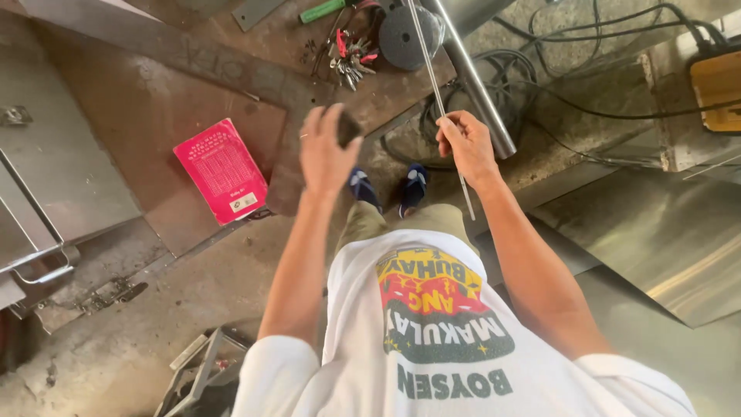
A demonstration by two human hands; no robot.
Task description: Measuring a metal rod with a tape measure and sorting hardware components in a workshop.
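I stand on the concrete floor [116, 363] looking down past my white printed shirt [432, 324] to my dark shoes [386, 189]. My left hand [324, 150] is curled shut around a small dark object [349, 127], gripped between thumb and fingers at chest height; I cannot tell what the object is, as only its dark end shows past my fingers. My right hand [467, 143] is pinched closed on a thin metal rod [436, 93], which runs from well above my hand, near the top edge of the view, down past my wrist. I hold it near its lower part, so most of its length stands free above my grip, slanting away from me.

Just beside the rod lies a thicker shiny steel pipe [475, 85], slanting the same way and apart from my hand. A dark round disc [407, 37] sits by the pipe's upper end, with a bunch of keys [351, 58] with red tags to its left, on a rusty steel plate [154, 116]. On that plate's near edge lies a flat pink booklet [222, 170], rectangular, with fine pale print and a small white label at its lower corner. Black cables [587, 100] trail across the floor on my right toward a yellow box [718, 89], and bright sheet steel [664, 239] lies below them.
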